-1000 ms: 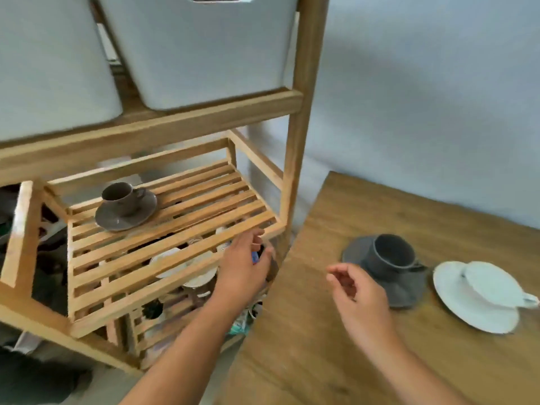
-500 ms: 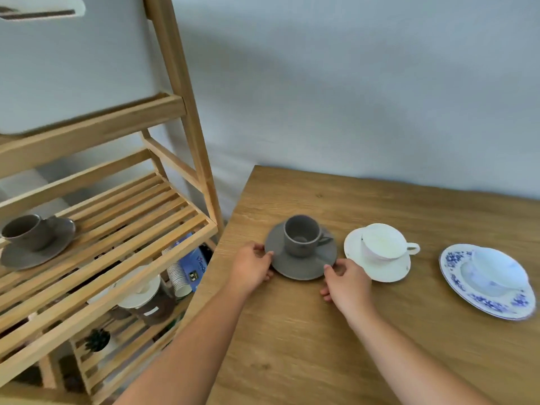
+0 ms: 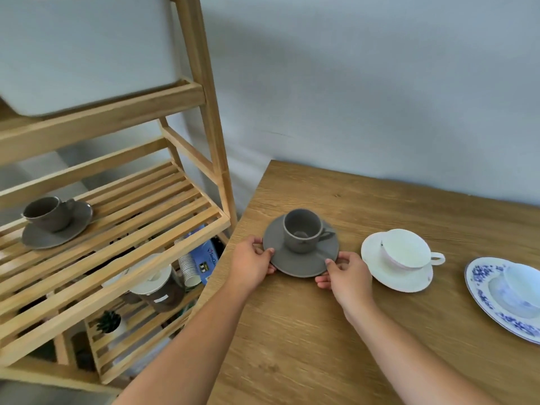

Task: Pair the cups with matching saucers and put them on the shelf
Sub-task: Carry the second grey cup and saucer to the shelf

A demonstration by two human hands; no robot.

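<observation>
A grey cup [image 3: 302, 230] stands upright on a grey saucer [image 3: 292, 263] near the table's left edge. My left hand [image 3: 251, 263] grips the saucer's left rim and my right hand [image 3: 346, 273] grips its front right rim. To the right, a white cup [image 3: 406, 248] rests on a white saucer [image 3: 388, 273]. At the far right a pale cup [image 3: 523, 283] sits on a blue-patterned saucer [image 3: 485, 290]. On the slatted wooden shelf [image 3: 140, 229] at left stands a brown cup [image 3: 46, 213] on a brown saucer [image 3: 74, 226].
The wooden table [image 3: 321, 346] meets the shelf's upright post [image 3: 209, 112]. A large white bin [image 3: 87, 51] fills the tier above. Below the slatted tier are stacked paper cups [image 3: 188, 264], a blue box [image 3: 206, 254], a lidded jar [image 3: 157, 287] and a small plant [image 3: 109, 321].
My view swung from the shelf to the table. Both hands moved onto the grey saucer and closed on its rim; the saucer looks slightly lifted or shifted since half a second ago.
</observation>
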